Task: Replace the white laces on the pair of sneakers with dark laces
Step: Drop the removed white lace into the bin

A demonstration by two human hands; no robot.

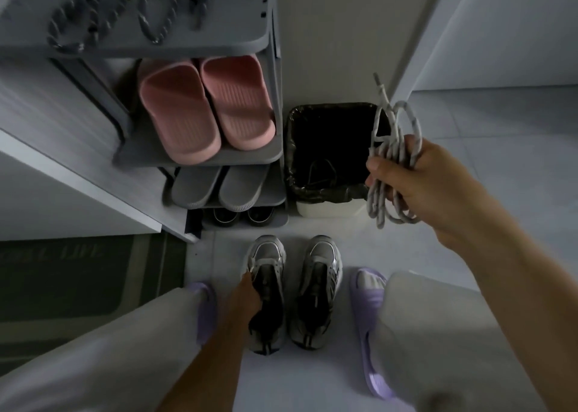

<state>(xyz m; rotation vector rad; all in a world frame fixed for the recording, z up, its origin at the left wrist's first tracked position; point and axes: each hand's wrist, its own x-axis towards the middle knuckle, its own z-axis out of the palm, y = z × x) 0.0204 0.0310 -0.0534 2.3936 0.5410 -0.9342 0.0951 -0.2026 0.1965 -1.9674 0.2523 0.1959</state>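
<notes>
Two grey-and-silver sneakers stand side by side on the floor, toes pointing away from me, with no laces visible in them. My left hand (250, 292) reaches into the left sneaker (266, 289) and grips its inner side by the tongue. The right sneaker (317, 289) stands free. My right hand (428, 183) is raised beside the bin and holds a bundle of white laces (391, 161), looped several times, with one tip sticking up. Dark speckled laces (103, 11) lie on top of the shoe rack at the upper left.
A grey shoe rack (200, 158) holds pink slippers (203, 108), grey slippers (215, 189) and dark shoes below. A bin with a black liner (325, 155) stands right of it. My feet wear purple slippers (372, 314). A dark doormat (78, 280) lies left.
</notes>
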